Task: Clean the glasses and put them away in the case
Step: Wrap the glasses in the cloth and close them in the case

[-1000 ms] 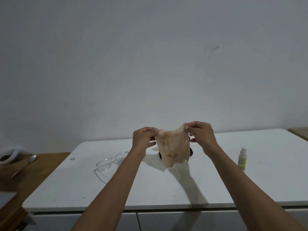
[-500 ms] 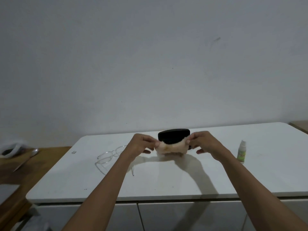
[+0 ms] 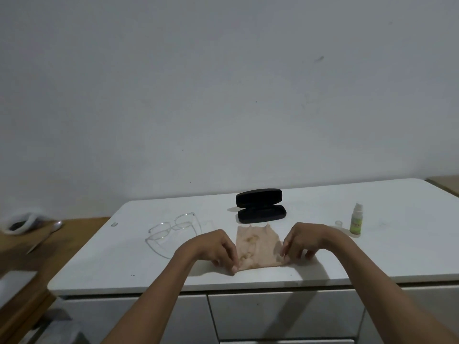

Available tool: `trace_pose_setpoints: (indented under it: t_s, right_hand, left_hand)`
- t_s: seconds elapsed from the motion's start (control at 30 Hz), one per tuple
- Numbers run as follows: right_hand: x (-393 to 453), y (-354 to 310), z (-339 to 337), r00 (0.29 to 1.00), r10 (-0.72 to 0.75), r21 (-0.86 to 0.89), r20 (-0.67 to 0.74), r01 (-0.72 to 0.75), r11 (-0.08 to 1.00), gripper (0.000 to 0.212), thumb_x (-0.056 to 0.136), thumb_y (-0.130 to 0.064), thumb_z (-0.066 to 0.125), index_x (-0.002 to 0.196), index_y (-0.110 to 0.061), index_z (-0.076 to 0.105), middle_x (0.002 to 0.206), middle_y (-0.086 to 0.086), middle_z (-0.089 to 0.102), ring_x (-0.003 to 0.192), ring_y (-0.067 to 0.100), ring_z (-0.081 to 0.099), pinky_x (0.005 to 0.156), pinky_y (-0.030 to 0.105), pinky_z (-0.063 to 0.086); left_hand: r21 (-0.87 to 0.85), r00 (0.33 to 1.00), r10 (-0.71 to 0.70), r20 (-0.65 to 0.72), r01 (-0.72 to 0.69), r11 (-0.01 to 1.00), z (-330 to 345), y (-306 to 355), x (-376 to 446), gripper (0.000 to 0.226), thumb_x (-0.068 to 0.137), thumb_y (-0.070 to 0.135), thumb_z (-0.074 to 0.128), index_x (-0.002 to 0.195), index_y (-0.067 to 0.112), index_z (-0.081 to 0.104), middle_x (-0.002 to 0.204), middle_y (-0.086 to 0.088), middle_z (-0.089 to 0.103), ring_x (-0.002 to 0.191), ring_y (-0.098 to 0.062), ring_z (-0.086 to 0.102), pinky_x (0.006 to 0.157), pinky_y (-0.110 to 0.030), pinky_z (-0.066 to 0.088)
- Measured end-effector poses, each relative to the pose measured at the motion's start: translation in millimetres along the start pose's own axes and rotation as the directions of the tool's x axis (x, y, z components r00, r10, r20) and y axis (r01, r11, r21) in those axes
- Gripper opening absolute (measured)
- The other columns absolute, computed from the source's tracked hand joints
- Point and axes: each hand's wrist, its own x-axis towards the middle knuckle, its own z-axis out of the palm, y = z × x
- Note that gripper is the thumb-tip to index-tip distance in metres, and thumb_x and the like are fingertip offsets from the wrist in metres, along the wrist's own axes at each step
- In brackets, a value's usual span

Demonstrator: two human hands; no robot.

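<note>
A stained beige cleaning cloth [image 3: 258,247] lies spread flat on the white table [image 3: 397,256] near its front edge. My left hand [image 3: 216,249] pinches the cloth's near left corner and my right hand [image 3: 305,240] pinches its near right corner. Clear-framed glasses [image 3: 171,228] rest on the table to the left of my left hand, temples unfolded. A black glasses case [image 3: 260,206] stands open behind the cloth, nothing visible inside it.
A small spray bottle [image 3: 356,220] with a green label stands right of my right hand, its clear cap [image 3: 338,223] beside it. A wooden surface [image 3: 29,247] with a spoon and white object adjoins the table's left. Drawers sit below the table's front edge.
The cloth was held up in the air by both hands, then came down; now it lies flat on the table in front of the case, corners still pinched.
</note>
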Motion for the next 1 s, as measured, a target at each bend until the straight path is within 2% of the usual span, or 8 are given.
trace_pose_setpoints:
  t_s: [0.13,0.23,0.37,0.5,0.63,0.73,0.87,1.0]
  right_hand:
    - [-7,-5,-4,0.997,0.013,0.043,0.07,-0.016,0.999,0.02,0.084,-0.02,0.07,0.097,-0.01,0.082,0.09,-0.002,0.08,0.078,0.015,0.062,0.066,0.023,0.049]
    - [-3,-4,-6,0.997,-0.001,0.122,-0.076,0.01,0.993,0.021,0.089,-0.024,0.069,0.095,-0.009,0.082,0.088,0.002,0.081,0.067,0.013,0.059,0.058,0.021,0.044]
    - [23,3,-5,0.927,0.031,0.189,-0.373,0.044,0.981,0.01,0.088,-0.011,0.069,0.084,-0.011,0.078,0.084,0.009,0.08,0.062,0.015,0.058,0.049,0.021,0.039]
    - [51,0,1,0.869,0.025,0.114,-0.495,0.036,0.993,0.019,0.086,-0.005,0.067,0.079,-0.019,0.077,0.081,0.001,0.071,0.068,0.015,0.061,0.052,0.02,0.044]
    - [72,-3,7,0.841,-0.003,-0.014,-0.541,-0.005,1.0,0.013,0.086,-0.021,0.072,0.097,-0.021,0.081,0.103,0.003,0.074,0.093,0.022,0.07,0.082,0.032,0.057]
    - [77,-7,11,0.851,-0.003,-0.027,-0.524,-0.013,1.0,0.013,0.08,-0.023,0.077,0.091,-0.03,0.079,0.102,0.0,0.073,0.09,0.02,0.071,0.076,0.028,0.056]
    - [83,-7,12,0.862,0.007,-0.021,-0.507,-0.02,1.0,0.006,0.077,-0.022,0.08,0.076,-0.027,0.076,0.09,-0.001,0.072,0.082,0.017,0.07,0.065,0.025,0.052]
    - [83,-9,7,0.848,0.005,0.064,-0.53,0.034,0.997,0.011,0.074,-0.018,0.079,0.067,-0.024,0.074,0.08,-0.009,0.069,0.08,0.011,0.066,0.064,0.023,0.048]
  left_hand:
    - [0.068,0.995,-0.026,0.095,0.02,0.997,2,9,-1,0.018,0.076,0.028,0.086,0.091,0.019,0.083,0.083,0.002,0.073,0.077,-0.011,0.058,0.065,-0.022,0.047]
    - [0.022,0.996,-0.034,0.082,0.032,0.999,-1,16,0,0.016,0.084,0.036,0.08,0.087,0.02,0.083,0.08,0.001,0.072,0.07,-0.009,0.059,0.066,-0.022,0.05]
    - [-0.059,0.981,-0.003,-0.196,-0.009,0.998,-5,14,14,0.025,0.087,0.04,0.076,0.084,0.016,0.081,0.071,0.002,0.072,0.065,-0.009,0.059,0.062,-0.023,0.05]
    - [-0.074,0.871,-0.03,-0.49,-0.007,0.997,-6,9,39,0.013,0.09,0.03,0.075,0.086,0.018,0.079,0.087,-0.003,0.076,0.064,-0.007,0.058,0.061,-0.019,0.046]
    - [-0.054,0.809,-0.079,-0.583,0.059,0.997,-1,-2,62,0.015,0.089,0.028,0.075,0.099,0.017,0.079,0.091,-0.006,0.077,0.058,-0.011,0.06,0.065,-0.023,0.05]
    - [-0.047,0.796,-0.095,-0.598,0.084,0.995,1,-10,73,0.015,0.088,0.031,0.074,0.099,0.023,0.079,0.085,-0.003,0.076,0.054,-0.009,0.06,0.068,-0.027,0.055]
    - [0.001,0.798,-0.072,-0.598,0.091,0.996,3,-12,79,0.019,0.087,0.033,0.076,0.105,0.027,0.078,0.082,0.006,0.068,0.063,-0.009,0.061,0.065,-0.024,0.047]
    - [0.026,0.79,-0.078,-0.608,0.118,0.993,4,-9,85,0.005,0.083,0.029,0.08,0.086,0.025,0.076,0.075,0.007,0.066,0.061,-0.01,0.06,0.062,-0.024,0.046]
